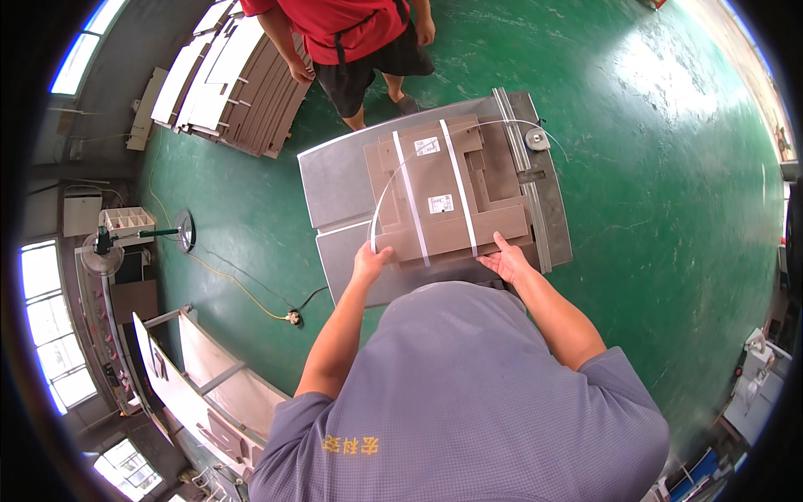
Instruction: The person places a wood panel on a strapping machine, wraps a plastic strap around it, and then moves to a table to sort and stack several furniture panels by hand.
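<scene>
On a grey metal strapping table (335, 180) lies a bundle of flat brown cardboard pieces (431, 171). Two white straps (457, 180) run across it, and two white labels (441, 203) are stuck on top. A loose white strap (386, 194) arches over from the table's right side down to my left hand (368, 263), whose fingers are closed on its end beside the bundle's near left corner. At the near right edge of the cardboard is my right hand (507, 263), fingers stretched out and thumb raised, touching the edge close to the right strap.
Metal rails (523, 176) and a round silver part (536, 140) sit on the table's right side. Across it stands a person in a red shirt (347, 29), beside stacked brown and white panels (242, 79). A fan (102, 251) and a cable plug (294, 318) are at left.
</scene>
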Tool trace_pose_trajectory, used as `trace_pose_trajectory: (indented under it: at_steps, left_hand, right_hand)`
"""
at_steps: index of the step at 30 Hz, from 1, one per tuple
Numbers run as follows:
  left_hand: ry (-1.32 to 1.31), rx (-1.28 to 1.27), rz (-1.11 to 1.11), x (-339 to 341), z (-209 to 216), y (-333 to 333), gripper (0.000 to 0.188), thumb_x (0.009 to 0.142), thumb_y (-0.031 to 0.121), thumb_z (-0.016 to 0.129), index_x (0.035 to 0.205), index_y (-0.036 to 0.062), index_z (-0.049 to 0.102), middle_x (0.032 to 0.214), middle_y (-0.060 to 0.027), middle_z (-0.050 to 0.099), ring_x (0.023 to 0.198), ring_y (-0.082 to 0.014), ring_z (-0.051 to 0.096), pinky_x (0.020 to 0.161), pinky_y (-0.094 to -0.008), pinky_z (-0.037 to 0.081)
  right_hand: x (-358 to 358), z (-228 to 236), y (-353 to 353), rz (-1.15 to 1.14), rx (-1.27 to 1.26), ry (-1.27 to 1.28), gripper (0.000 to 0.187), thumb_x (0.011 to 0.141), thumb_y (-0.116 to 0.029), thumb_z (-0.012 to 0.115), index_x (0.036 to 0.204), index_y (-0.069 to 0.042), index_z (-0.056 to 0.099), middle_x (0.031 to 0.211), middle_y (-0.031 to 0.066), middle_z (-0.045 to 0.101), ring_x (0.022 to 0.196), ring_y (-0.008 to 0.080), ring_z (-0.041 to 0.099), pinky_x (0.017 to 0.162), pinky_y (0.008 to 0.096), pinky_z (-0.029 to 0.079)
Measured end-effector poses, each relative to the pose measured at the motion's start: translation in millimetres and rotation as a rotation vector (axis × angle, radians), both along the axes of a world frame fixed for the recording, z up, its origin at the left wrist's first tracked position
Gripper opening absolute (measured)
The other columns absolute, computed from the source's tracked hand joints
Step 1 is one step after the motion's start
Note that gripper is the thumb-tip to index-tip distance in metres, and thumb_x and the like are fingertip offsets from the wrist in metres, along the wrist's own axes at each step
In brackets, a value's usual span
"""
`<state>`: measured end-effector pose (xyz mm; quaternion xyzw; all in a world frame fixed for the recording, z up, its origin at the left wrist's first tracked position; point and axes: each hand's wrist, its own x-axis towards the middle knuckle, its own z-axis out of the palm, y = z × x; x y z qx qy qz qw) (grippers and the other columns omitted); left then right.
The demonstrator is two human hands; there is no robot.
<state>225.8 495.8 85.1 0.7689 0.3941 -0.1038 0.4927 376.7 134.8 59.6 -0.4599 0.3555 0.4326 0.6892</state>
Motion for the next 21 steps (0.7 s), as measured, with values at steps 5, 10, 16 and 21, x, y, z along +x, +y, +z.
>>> trace_pose_trajectory:
  at_steps: [5,10,16,21]
  left_hand:
    - [0.238,0.314,-0.329,30.1,51.9,6.4,0.035,0.091,0.028,0.072,0.116,0.0046,0.07,0.109,-0.0177,0.074,0.103,-0.0334,0.07,0.091,-0.0453,0.055]
    - [-0.078,0.588,-0.608,74.5,156.0,18.7,0.025,0.09,0.009,0.058,0.113,0.0094,0.068,0.107,-0.0174,0.068,0.102,-0.0409,0.066,0.088,-0.052,0.054]
    - [-0.161,0.457,-0.779,131.1,245.4,3.9,0.026,0.085,0.002,0.059,0.109,0.0035,0.069,0.105,-0.0183,0.071,0.098,-0.0399,0.067,0.086,-0.0456,0.053]
    - [-0.27,0.543,-0.483,90.3,229.5,71.1,0.023,0.084,0.004,0.063,0.105,0.0055,0.073,0.1,-0.0149,0.072,0.093,-0.0356,0.068,0.082,-0.0413,0.054]
  right_hand:
    - [18.1,19.4,-19.8,0.525,-0.088,0.003,0.069,0.105,-0.046,0.057,0.13,0.017,0.047,0.107,0.0348,0.07,0.094,0.0417,0.074,0.075,0.0454,0.064]
    - [53.4,196.7,53.9,0.746,-0.728,-1.716,0.06,0.089,-0.017,0.068,0.146,-0.015,0.048,0.125,0.0187,0.07,0.103,0.0316,0.071,0.082,0.038,0.06]
    - [125.7,176.1,116.1,1.182,-0.743,-1.909,0.02,0.093,-0.017,0.062,0.111,-0.01,0.062,0.096,0.0136,0.069,0.086,0.0376,0.068,0.072,0.0466,0.056]
    - [209.0,136.2,-28.3,0.926,-0.975,-1.354,0.031,0.1,-0.027,0.043,0.088,-0.006,0.062,0.09,0.0239,0.068,0.088,0.0454,0.065,0.076,0.0562,0.049]
